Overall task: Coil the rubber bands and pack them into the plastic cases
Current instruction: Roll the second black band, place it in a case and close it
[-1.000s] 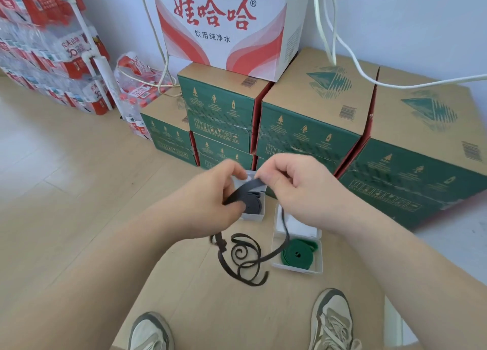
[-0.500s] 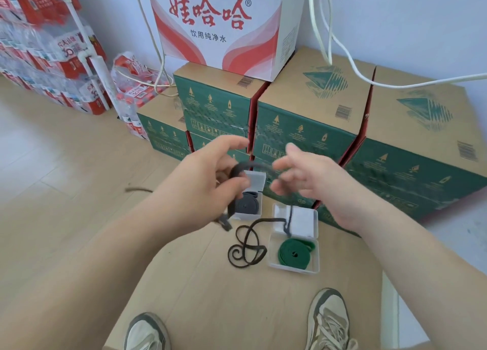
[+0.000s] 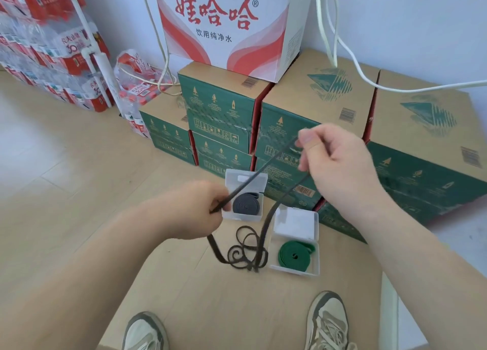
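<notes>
Above the flat brown cardboard sheet [image 3: 224, 305] on the floor, I've got a long, flat, dark brown rubber band [image 3: 263, 168] stretched taut between both hands. My left hand [image 3: 189, 210] pinches one stretch low, fingers closed on it; my right hand [image 3: 340, 165] grips it higher, thumb and fingers clamped. The slack drops in matte, ribbon-like curls [image 3: 245, 252] onto the cardboard, tangled so I can't trace the loops. Behind it, the small clear plastic case [image 3: 243, 216] holds a tight grey coiled band [image 3: 246, 205], partly crossed by the strap. Just right, a second clear hinged case [image 3: 295, 270] holds a green coiled band [image 3: 295, 253]. My sneakers [image 3: 326, 323] are cut off below.
</notes>
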`<state>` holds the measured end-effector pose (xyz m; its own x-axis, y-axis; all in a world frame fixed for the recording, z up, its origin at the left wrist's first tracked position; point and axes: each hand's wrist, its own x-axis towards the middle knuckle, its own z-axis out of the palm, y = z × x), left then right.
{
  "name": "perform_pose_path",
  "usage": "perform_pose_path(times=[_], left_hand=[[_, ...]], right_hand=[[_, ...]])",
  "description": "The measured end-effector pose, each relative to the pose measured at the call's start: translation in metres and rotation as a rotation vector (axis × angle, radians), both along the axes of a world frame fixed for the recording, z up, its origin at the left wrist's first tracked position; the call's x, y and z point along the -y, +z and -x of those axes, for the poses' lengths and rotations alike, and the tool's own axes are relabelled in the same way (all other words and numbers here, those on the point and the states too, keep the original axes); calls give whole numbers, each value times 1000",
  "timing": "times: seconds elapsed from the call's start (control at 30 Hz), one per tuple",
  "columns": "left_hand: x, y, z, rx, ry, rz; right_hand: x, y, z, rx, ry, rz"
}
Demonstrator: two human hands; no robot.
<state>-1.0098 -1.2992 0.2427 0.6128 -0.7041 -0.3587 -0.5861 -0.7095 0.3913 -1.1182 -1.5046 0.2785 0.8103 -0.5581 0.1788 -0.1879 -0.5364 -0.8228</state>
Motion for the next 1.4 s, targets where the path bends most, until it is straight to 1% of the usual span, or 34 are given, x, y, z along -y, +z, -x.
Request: perform_pose_path(times=[0.03,0.07,0.1,0.13,0.17,0.2,0.27,0.33,0.37,0.43,0.5,0.57,0.6,0.63,0.67,0.7,0.73,0.77,0.8,0.83,0.87,0.9,0.97,1.07,1.13,1.2,1.3,1.33,1.4], left_hand=[[-3,-1,-1,-27,-1,-33],[-5,-1,-2,-47,7,-29],[-7,0,-3,-55,20,9],[-8,2,-3,-49,33,72],[-8,6,-1,-39,39,161],[-7,10,4,-44,39,268],[-4,20,20,-111,23,494],[3,27,34,-145,-6,650],[6,28,38,-122,-16,711],[10,31,37,-71,26,821],[9,34,30,-57,98,880],[9,36,25,-80,112,886],[7,34,21,-93,106,851],[5,29,17,-99,102,761],[2,23,11,-87,91,608],[0,17,7,-61,65,415],[-2,11,4,-37,28,219],[-3,5,2,-18,1,70],[-4,-1,0,-2,-4,-12],[-4,-5,-2,16,16,-33],[-4,-9,-5,41,53,-3],[-4,-10,-9,68,88,50],[-3,-7,-11,51,120,184],[3,5,1,-66,102,385],[9,13,14,-112,79,498],[16,18,23,-139,70,583],[24,19,29,-121,82,653],[27,19,30,-107,91,676],[31,15,30,-116,142,739]], right_hand=[[5,-2,1,-18,-57,-16],[11,-6,2,-85,-87,-36],[16,-11,4,-186,-83,-72],[18,-15,5,-288,-39,-125],[19,-18,6,-343,33,-197],[17,-18,8,-340,119,-271],[7,-13,9,-233,306,-359],[-8,-9,7,-154,460,-409],[-15,-7,7,-153,520,-420],[-27,-4,5,-185,571,-383],[-29,-4,3,-215,541,-241],[-28,-4,2,-183,497,-104],[-28,-3,2,-145,469,-50],[-28,-2,3,-104,430,-18],[-29,0,3,-67,379,-13],[-27,2,4,-38,310,-34],[-22,3,3,-6,228,-79],[-16,5,3,34,134,-132],[-8,6,2,84,43,-187],[0,6,3,138,-43,-239],[9,5,4,166,-119,-264],[16,2,5,147,-182,-252],[27,-7,8,-6,-245,-229],[28,-12,10,-267,-158,-325],[19,-14,10,-376,-39,-295],[7,-21,8,-348,51,-217],[-13,-18,5,-171,149,-142],[-17,-17,3,-145,214,-178],[-25,-14,3,-180,365,-288]])
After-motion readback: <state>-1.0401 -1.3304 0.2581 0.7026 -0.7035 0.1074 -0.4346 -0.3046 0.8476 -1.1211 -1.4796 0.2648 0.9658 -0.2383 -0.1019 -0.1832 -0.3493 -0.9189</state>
